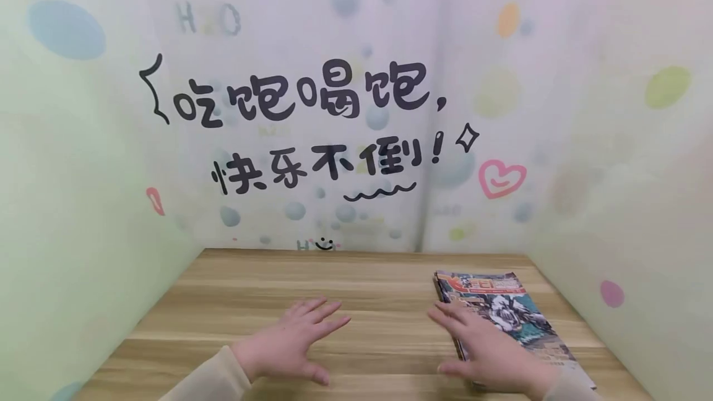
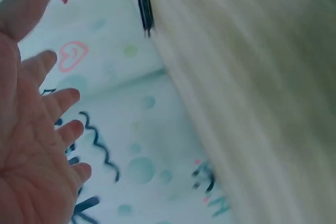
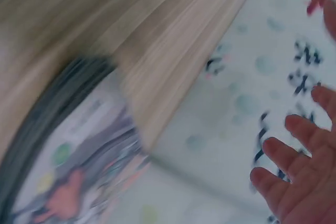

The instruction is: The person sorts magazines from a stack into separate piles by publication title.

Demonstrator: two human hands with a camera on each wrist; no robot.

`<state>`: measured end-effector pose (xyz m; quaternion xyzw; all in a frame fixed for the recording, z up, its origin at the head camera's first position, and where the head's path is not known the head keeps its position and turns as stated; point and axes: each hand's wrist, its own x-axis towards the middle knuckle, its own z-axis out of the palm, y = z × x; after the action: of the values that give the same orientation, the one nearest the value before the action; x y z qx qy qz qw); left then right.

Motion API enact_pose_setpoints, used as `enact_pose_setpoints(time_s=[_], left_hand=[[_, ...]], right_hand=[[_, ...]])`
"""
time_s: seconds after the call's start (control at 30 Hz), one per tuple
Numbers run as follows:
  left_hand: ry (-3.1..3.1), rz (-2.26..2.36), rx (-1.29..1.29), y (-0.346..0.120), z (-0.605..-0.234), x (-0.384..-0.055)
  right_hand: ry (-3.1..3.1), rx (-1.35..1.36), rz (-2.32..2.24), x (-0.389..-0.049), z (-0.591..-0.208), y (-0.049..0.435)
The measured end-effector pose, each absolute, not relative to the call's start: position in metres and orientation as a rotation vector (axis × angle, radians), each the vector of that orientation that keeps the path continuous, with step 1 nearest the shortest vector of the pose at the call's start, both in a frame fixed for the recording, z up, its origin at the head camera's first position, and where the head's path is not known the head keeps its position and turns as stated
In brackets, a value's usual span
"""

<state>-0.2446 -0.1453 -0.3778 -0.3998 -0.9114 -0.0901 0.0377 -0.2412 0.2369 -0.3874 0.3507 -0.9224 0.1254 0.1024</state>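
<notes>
My left hand (image 1: 289,342) is held over the wooden table with its fingers spread and nothing in it. My right hand (image 1: 492,351) is likewise spread and holds nothing; in the head view it overlaps the left edge of a magazine (image 1: 520,314). That magazine has a colourful printed cover and lies on the table's right side. Its blurred dark edge and cover (image 3: 79,156) show in the right wrist view, apart from the fingers (image 3: 296,156). Only its thin dark edge (image 2: 143,3) appears in the left wrist view, away from the left palm (image 2: 37,161).
The wood-grain table (image 1: 267,283) meets a pale back wall (image 1: 334,221) printed with dots, hearts and black lettering. Pale walls also stand at the left (image 1: 83,203) and right (image 1: 624,203).
</notes>
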Motion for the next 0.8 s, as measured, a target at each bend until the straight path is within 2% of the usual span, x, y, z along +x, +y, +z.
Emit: enact_pose_setpoints(time_s=[0.3,0.8], left_hand=[[-2.842,-0.861,-1.011,-0.088,-0.406,-0.255],[-2.611,-2.042,-0.457,0.028,-0.436,-0.268]], right_hand=[[-2.850,0.475,0.556,-0.268,-0.405,0.305],[-2.869,0.217,0.603,-0.285,-0.426,0.397]])
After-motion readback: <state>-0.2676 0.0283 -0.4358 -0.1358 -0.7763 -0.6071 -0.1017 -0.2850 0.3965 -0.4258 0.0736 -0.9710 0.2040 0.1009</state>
